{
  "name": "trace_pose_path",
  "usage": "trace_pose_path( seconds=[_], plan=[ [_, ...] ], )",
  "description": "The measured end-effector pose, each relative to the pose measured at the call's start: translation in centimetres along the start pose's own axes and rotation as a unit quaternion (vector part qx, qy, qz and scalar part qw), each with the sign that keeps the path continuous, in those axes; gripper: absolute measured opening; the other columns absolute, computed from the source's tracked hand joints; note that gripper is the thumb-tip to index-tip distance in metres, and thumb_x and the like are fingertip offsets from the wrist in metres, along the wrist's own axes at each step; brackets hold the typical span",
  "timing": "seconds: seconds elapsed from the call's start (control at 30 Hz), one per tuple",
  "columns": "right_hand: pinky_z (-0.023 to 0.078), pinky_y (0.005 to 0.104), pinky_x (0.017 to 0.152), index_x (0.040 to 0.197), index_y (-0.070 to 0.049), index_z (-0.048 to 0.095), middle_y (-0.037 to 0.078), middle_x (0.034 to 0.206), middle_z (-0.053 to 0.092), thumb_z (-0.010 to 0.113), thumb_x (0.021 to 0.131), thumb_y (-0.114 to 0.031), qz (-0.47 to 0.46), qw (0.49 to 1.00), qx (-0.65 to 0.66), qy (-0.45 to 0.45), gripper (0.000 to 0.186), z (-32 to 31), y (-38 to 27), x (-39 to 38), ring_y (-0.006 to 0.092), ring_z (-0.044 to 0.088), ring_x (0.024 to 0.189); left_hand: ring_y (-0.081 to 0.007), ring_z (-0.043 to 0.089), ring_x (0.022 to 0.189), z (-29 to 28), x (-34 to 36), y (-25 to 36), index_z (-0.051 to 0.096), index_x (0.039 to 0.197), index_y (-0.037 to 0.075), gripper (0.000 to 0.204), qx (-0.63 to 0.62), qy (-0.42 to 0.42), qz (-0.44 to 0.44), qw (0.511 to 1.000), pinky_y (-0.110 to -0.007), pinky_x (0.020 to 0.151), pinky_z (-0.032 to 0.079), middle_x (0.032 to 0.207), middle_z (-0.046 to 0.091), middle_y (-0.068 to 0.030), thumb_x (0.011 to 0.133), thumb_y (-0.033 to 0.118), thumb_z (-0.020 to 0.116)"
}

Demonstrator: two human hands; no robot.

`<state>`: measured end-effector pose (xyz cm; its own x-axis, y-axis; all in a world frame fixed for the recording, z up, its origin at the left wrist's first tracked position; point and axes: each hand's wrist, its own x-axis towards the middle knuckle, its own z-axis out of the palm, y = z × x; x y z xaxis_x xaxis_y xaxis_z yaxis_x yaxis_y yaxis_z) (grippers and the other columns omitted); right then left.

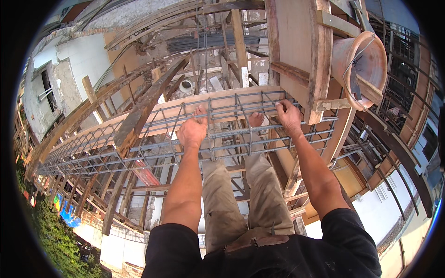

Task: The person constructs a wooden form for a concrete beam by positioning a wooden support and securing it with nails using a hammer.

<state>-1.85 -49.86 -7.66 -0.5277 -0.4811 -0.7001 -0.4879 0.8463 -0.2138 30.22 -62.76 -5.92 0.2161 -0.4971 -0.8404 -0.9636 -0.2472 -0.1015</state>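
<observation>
Head view: left hand (192, 131) and right hand (288, 116) each grip closed around rebar cage (116, 155) bars.

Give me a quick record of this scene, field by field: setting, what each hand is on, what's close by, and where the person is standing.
Setting: building site seen from high up, timber formwork and scaffolding below
Left hand: gripping the rebar cage, fingers around a bar
Right hand: gripping the same cage near its right end
Rebar cage: long, horizontal, lying along a wooden beam form
Nearby: orange bucket with a trowel inside, at upper right
Stance: bare foot showing by the cage, tan trousers
</observation>
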Motion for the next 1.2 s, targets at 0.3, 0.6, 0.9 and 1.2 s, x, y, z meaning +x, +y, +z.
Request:
trace_pose_path(
  seconds=[0.3, 0.6, 0.9, 1.2],
  plan=[
    [0.054, 0.0489, 0.087, 0.106, -0.011, 0.074, 0.018, 0.096, 0.076, 0.061, 0.092, -0.045, -0.006, 1.000, -0.003, 0.015, 0.038, 0.2, 0.7, 0.0, 0.0403, 0.071, 0.097, -0.0382, 0.070, 0.109, 0.0, 0.0, 0.1, 0.080, 0.107, 0.011, 0.061, 0.010, -0.006, 0.006, 1.000, -0.047, 0.095, 0.053, 0.109, 0.075, -0.0209, 0.089, 0.064, 0.056],
    [0.054, 0.0501, 0.085, 0.100, -0.011, 0.074, 0.020, 0.092, 0.074, 0.061, 0.092, -0.043, -0.019, 0.999, 0.014, 0.035, 0.036, 0.5, 1.3, -0.2, 0.0431, 0.070, 0.094, -0.0379, 0.070, 0.109, 0.3, -0.2, 0.0, 0.080, 0.105, 0.012, 0.057, 0.018, 0.010, 0.006, 1.000, -0.048, 0.096, 0.052, 0.109, 0.075, -0.0202, 0.089, 0.062, 0.058],
    [0.054, 0.0507, 0.080, 0.097, -0.009, 0.073, 0.021, 0.087, 0.073, 0.062, 0.093, -0.041, -0.035, 0.999, 0.007, 0.037, 0.034, 0.3, 0.3, -0.8, 0.0447, 0.069, 0.088, -0.0388, 0.070, 0.108, 0.1, 0.1, -0.7, 0.080, 0.104, 0.011, 0.059, -0.012, 0.025, 0.004, 1.000, -0.048, 0.095, 0.052, 0.107, 0.075, -0.0222, 0.090, 0.062, 0.054],
    [0.054, 0.0466, 0.080, 0.104, -0.007, 0.074, 0.019, 0.088, 0.074, 0.064, 0.093, -0.039, -0.040, 0.999, 0.030, 0.021, 0.035, 0.2, 1.1, -0.3, 0.0408, 0.071, 0.086, -0.0355, 0.072, 0.104, 0.3, 0.2, -0.6, 0.081, 0.103, 0.011, 0.052, -0.012, 0.003, -0.012, 1.000, -0.043, 0.095, 0.055, 0.105, 0.077, -0.0159, 0.090, 0.053, 0.053]
  ],
)
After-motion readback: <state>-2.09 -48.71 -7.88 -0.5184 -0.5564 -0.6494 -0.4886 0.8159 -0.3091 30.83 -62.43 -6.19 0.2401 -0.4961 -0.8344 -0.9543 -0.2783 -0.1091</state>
